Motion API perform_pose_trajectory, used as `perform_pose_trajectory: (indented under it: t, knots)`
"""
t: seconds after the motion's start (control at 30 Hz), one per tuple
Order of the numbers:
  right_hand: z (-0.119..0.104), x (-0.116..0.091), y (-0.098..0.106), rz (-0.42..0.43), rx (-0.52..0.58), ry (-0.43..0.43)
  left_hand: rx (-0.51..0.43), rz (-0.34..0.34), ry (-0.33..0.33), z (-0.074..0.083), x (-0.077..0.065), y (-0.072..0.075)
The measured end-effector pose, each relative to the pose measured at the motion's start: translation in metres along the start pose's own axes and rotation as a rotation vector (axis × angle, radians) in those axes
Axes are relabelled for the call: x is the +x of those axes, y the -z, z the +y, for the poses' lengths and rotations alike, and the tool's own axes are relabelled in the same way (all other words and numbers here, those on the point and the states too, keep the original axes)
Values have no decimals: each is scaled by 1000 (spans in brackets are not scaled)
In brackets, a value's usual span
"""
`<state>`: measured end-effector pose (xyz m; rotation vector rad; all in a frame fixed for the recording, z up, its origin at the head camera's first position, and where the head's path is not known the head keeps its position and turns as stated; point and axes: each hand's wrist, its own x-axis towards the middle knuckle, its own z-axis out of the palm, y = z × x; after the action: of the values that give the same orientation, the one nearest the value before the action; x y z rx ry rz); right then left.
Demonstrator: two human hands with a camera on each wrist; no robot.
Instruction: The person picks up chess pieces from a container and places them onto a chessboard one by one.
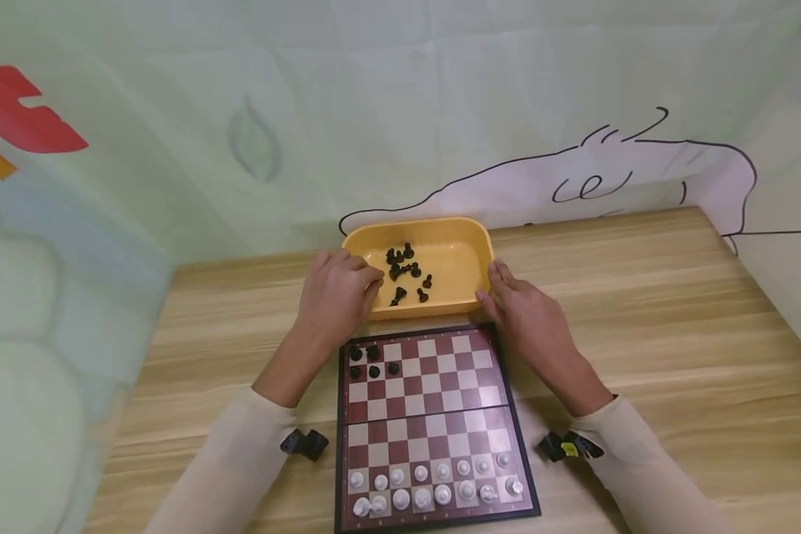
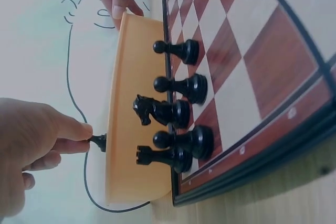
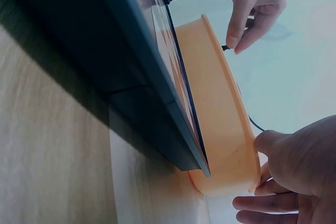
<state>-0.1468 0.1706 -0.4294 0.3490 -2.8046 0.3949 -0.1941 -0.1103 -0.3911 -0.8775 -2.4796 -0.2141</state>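
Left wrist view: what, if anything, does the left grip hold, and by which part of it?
The left grip pinches a black chess piece, apparently by its upper end; the wider end points toward the yellow tray.

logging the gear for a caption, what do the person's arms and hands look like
The left hand and right hand wear no gloves. The left sleeve and right sleeve are plain and cream-coloured. Beside the left one is a small black device; beside the right, a second black device with a yellow-green patch.
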Motion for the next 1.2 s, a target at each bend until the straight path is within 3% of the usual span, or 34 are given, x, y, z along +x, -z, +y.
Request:
perform_pose_trajectory:
  t: [0.3,0.67,0.97,1.2]
  knots:
    - [1,-4,-2,5,3,4,-139,102,15,7,-10,1]
    - [-1,-3,-5,-2,9,5,-205,194,43,10,-20,4]
    - [0,0,-2,9,-2,15,-354,190,39,8,-27,7]
    - [-1,0,0,22,-5,14,-390,161,58,10,-34,12]
